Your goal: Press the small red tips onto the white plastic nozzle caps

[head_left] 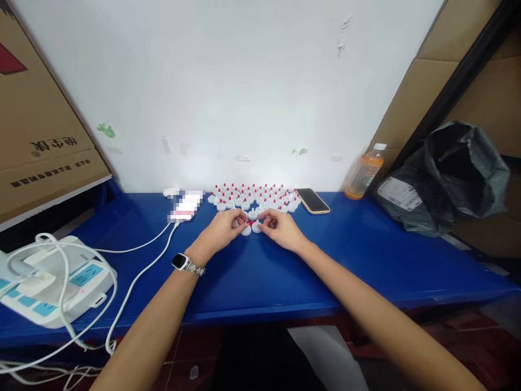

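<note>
My left hand (226, 227) is closed in a pinch by a small red tip, just above a white nozzle cap (246, 231) on the blue table. Fingers of my right hand (281, 227) pinch at the side of another white nozzle cap (256, 227). More red (250, 222) shows between the two hands, too small to make out fully. A third white nozzle cap (253, 215), without a red tip, stands just behind them. Several white caps with red tips (248, 196) stand upright in a cluster beyond my hands.
A phone (313, 201) lies right of the cluster; a blurred-out device (185, 206) with white cables lies left. At the left edge sits a power strip (61, 288). An orange drink bottle (365, 172) and black plastic bag (439, 179) stand right. A white wall (244, 98) rises behind the table (260, 288).
</note>
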`<state>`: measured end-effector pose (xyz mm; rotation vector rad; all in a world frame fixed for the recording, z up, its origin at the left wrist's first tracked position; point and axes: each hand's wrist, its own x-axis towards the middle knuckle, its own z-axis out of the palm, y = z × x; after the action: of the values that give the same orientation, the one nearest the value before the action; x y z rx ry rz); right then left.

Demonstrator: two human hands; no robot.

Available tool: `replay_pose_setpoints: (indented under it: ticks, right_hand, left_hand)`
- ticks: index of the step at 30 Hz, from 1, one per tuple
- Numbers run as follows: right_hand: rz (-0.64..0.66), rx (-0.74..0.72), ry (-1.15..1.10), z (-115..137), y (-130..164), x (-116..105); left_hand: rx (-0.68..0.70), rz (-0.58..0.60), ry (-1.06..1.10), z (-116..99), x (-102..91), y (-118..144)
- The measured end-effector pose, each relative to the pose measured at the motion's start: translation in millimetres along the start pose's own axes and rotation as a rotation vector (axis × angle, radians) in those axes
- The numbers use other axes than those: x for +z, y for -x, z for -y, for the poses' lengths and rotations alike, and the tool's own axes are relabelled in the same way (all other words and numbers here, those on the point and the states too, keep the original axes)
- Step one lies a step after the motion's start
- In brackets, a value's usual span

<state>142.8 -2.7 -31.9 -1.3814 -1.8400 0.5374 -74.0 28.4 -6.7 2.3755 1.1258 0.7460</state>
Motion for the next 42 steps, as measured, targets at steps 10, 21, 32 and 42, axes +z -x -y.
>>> replay_pose_setpoints:
  ticks: [10, 21, 32, 42]
  right_hand:
    - [-0.14, -0.017, 0.451, 10.5, -50.4, -24.3]
    - [0.046, 0.019, 0.612, 23.7, -112.8, 18.3]
    - [-0.104, -0.271, 0.079, 36.2, -37.4, -22.2]
    - [-0.105, -0.349, -0.068, 37.8, -7.8, -5.8]
  left_hand:
    - [0.002, -0.156, -0.054, -1.7, -4.0, 0.8]
    - [0.007, -0.242, -0.121, 12.6, -5.5, 0.0]
    - [0.093, -0.352, -0.008, -21.6, 2.9, 0.6]
    - [0.159, -0.186, -0.235, -25.6, 15.4, 2.1]
